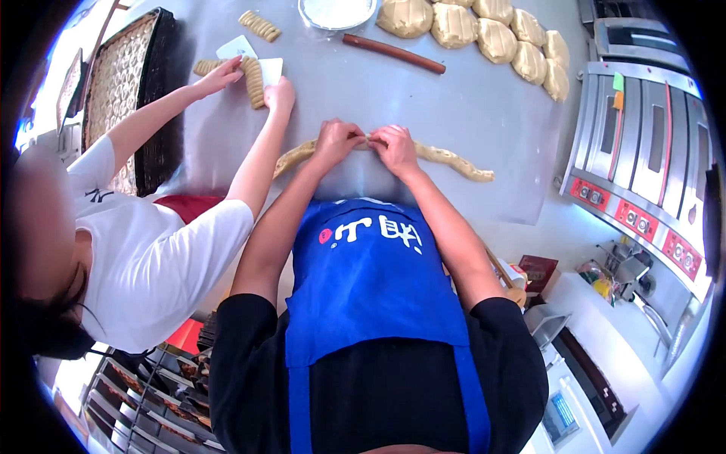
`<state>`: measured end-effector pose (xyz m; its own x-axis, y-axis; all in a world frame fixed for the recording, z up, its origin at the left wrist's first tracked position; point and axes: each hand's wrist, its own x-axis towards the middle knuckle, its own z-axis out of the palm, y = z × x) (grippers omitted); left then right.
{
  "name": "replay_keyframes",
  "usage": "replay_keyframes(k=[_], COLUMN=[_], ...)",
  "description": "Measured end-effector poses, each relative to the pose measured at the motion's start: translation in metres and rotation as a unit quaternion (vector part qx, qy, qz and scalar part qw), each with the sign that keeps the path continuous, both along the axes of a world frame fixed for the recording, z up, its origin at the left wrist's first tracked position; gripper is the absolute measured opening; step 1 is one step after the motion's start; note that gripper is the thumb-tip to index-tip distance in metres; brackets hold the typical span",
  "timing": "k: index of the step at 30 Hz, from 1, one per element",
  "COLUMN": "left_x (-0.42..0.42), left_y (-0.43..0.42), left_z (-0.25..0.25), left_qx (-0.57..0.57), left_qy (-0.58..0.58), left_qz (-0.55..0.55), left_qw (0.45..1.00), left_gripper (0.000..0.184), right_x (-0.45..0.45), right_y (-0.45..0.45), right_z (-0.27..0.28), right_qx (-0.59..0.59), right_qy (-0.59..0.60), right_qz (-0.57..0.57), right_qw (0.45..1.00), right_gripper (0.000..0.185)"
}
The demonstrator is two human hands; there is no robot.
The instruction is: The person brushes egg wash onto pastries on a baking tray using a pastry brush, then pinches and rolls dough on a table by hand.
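Note:
A long filled dough roll (454, 162) lies across the metal table in front of me, its surface speckled. My left hand (338, 142) and my right hand (393, 148) meet near its middle, both with fingers pinched on the dough. The two hands almost touch at the fingertips. One end of the roll reaches out to the right of my right hand; the other passes left behind my left wrist. What lies right under my fingertips is mostly hidden.
At left a co-worker's hands (278, 95) hold white scrapers by cut dough pieces (252, 82). A black tray (156, 76) of shaped pieces stands beyond. A rolling pin (394, 53), a bowl (336, 12) and several dough lumps (497, 40) lie farther back. Ovens (643, 151) stand right.

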<state>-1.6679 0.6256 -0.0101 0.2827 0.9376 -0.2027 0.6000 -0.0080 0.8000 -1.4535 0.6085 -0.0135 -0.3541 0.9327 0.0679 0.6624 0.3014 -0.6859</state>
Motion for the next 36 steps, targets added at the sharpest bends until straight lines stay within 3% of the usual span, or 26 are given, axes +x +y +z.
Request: replay_keyframes(k=[1,3,5,8,10,11,13,15,16,17,19,22,26,28,30,31,33,36], left_x=[0.0,0.0,0.0,-0.002,-0.009,-0.014,-0.026,-0.036,-0.039,-0.041,-0.042,-0.039,-0.038,-0.034,-0.032,-0.032,-0.034,-0.032], left_y=[-0.001,-0.002,-0.004,-0.012,-0.022,-0.026,-0.038,-0.039,-0.036,-0.032,-0.023,-0.018,-0.012,-0.01,-0.011,-0.013,-0.018,-0.027], left_z=[0.001,0.0,-0.007,-0.016,-0.001,0.006,0.013,-0.005,-0.01,-0.015,-0.009,0.013,-0.002,-0.007,-0.006,-0.004,0.0,0.003], left_qx=[-0.05,-0.045,-0.041,-0.077,0.061,0.062,0.208,0.213,0.219,0.219,0.114,0.115,0.12,0.076,0.038,-0.001,-0.003,-0.001], left_qy=[-0.023,-0.021,-0.018,-0.117,-0.002,-0.002,0.086,0.064,0.038,0.038,0.055,0.046,-0.005,-0.013,-0.024,-0.035,-0.041,-0.042], left_qz=[0.023,0.015,0.007,0.072,0.088,0.084,0.021,0.013,-0.003,0.002,-0.035,-0.022,-0.052,-0.015,-0.002,0.011,0.018,0.021], left_qw=[0.998,0.999,0.999,0.988,0.994,0.995,0.974,0.975,0.975,0.975,0.991,0.992,0.991,0.997,0.999,0.999,0.999,0.999], left_gripper=[0.016,0.018,0.021,0.026,0.028,0.028,0.033,0.031,0.029,0.029,0.022,0.017,0.018,0.016,0.015,0.015,0.014,0.016], right_x=[-0.003,-0.01,-0.014,-0.014,-0.011,-0.011,-0.017,-0.03,-0.034,-0.036,-0.037,-0.043,-0.042,-0.042,-0.045,-0.045,-0.044,-0.039], right_y=[0.0,0.002,0.008,0.008,0.009,0.01,0.01,0.007,0.007,0.006,0.006,0.008,0.008,0.009,0.013,0.015,0.017,0.018], right_z=[0.001,0.005,0.011,0.006,-0.001,-0.005,0.0,0.006,0.005,0.005,-0.003,-0.009,-0.01,-0.005,-0.003,-0.004,-0.002,-0.002], right_qx=[0.0,-0.091,-0.079,-0.068,-0.067,-0.077,-0.088,0.04,0.039,0.051,0.065,0.038,0.016,0.006,-0.119,-0.12,-0.03,-0.105], right_qy=[0.001,0.066,0.043,-0.009,-0.037,-0.017,0.004,0.059,0.059,0.044,0.028,0.028,0.024,0.015,0.01,0.011,0.025,-0.026], right_qz=[0.001,-0.09,-0.053,-0.024,-0.036,-0.032,-0.02,-0.016,-0.009,0.024,0.06,0.045,0.036,0.026,-0.031,-0.028,0.015,0.083], right_qw=[1.0,0.99,0.995,0.997,0.996,0.996,0.996,0.997,0.997,0.997,0.996,0.998,0.999,1.0,0.992,0.992,0.999,0.991], right_gripper=[0.016,0.014,0.014,0.018,0.023,0.022,0.021,0.024,0.024,0.024,0.024,0.02,0.019,0.019,0.02,0.02,0.018,0.023])
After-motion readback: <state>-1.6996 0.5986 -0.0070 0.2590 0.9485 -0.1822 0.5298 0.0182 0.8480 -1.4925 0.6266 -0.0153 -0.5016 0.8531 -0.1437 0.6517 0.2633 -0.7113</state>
